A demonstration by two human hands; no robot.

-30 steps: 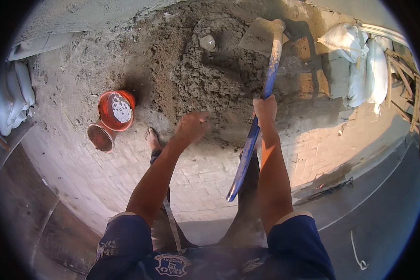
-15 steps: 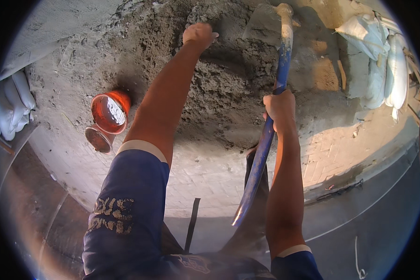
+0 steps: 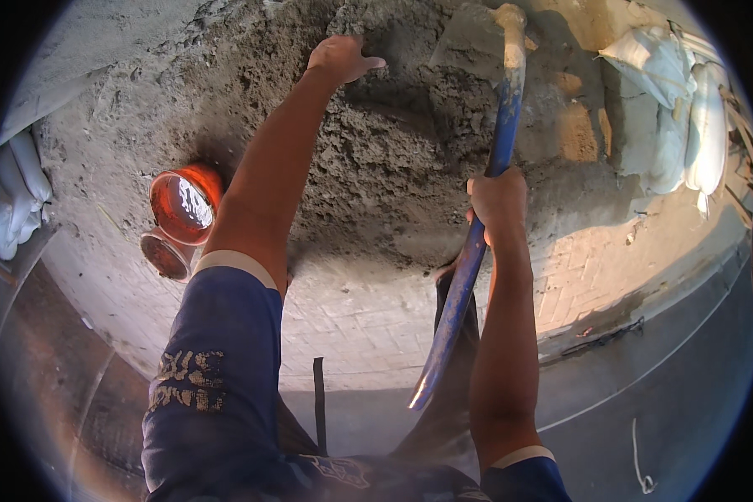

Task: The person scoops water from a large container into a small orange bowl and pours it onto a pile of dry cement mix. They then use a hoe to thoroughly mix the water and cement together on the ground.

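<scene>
At the far side of the grey mortar heap [image 3: 393,151], my left hand [image 3: 339,60] reaches down to the rough mix. Its thumb points out to the right, apart from the palm; the other fingers are partly hidden behind the hand. My right hand [image 3: 500,201] is wrapped round the blue handle of a hoe [image 3: 505,125]. The handle slants from the near middle up to a mortar-caked socket at the top. A flat, grey-smeared blade seems to lie left of the socket, blending with the mix.
Left of the heap an orange bucket [image 3: 184,205] with shiny liquid stands against a smaller dirty container [image 3: 166,255]. White sacks [image 3: 707,125] lie at the far right, more sacks [image 3: 17,188] at the left edge. Pale paving [image 3: 351,326] borders the heap on the near side.
My left hand has shifted slightly left and away, its thumb now spread wider. The right hand keeps its grip on the hoe, which has hardly moved.
</scene>
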